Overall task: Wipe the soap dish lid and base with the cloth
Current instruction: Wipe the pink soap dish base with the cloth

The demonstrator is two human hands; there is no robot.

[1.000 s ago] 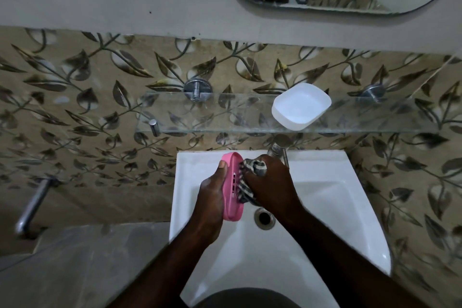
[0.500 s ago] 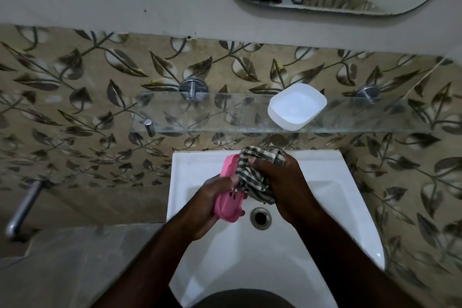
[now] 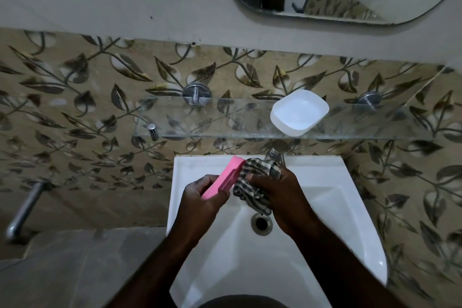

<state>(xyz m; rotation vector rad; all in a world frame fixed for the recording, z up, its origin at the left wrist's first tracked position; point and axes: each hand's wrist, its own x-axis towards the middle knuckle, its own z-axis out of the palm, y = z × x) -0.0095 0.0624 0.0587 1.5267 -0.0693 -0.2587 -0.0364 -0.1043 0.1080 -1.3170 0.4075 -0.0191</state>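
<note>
My left hand [image 3: 200, 199] grips the pink soap dish part [image 3: 226, 177] by its near end over the sink [image 3: 350, 182], with the long axis slanting away toward the tap [image 3: 276, 155]. My right hand [image 3: 282, 195], curled round the bunched cloth [image 3: 252, 184], presses it on the right face of this part. The white part [image 3: 298, 112] lies on the glass shelf [image 3: 200, 120].

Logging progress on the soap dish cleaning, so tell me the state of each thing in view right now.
pink dish part: gripped on edge by left hand
checked cloth: bunched in right hand, against pink dish part
white dish part: hollow side up, empty, on glass shelf
sink drain: unplugged
</note>
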